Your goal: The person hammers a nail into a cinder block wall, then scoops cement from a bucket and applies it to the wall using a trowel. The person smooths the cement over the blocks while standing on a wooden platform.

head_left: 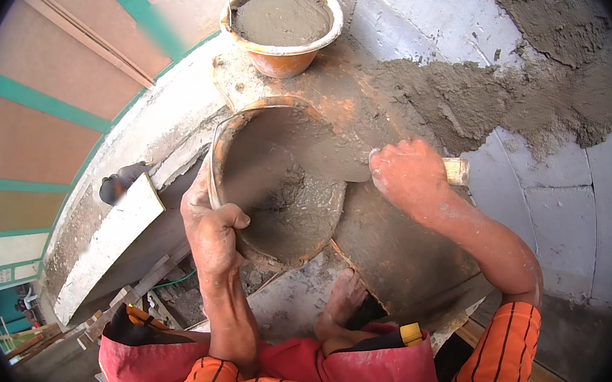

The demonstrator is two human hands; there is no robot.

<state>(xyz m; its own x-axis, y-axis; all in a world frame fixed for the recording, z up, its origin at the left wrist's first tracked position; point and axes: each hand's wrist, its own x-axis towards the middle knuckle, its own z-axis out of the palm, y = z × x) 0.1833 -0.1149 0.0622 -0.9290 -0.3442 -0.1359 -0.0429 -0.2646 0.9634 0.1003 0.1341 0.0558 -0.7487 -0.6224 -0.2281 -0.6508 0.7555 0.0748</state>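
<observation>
My left hand (217, 230) grips the rim of a tilted bucket (334, 216), thumb over the edge. Wet grey mortar (280, 229) coats its inside and lies in its lower part. A thin wire handle runs along the bucket's left side. My right hand (407, 173) is closed around the wooden handle (457, 171) of a trowel (339, 157). The mortar-smeared blade reaches over the bucket's right rim into its opening. How much mortar is on the blade I cannot tell.
Beyond the bucket stands an orange-brown basin (282, 60) full of mortar. To the right, a pale block wall (547, 214) carries a rough band of mortar (492, 98). A mortar-covered board (403, 252) lies beside my bare foot (343, 298). A white plank (113, 246) leans at left.
</observation>
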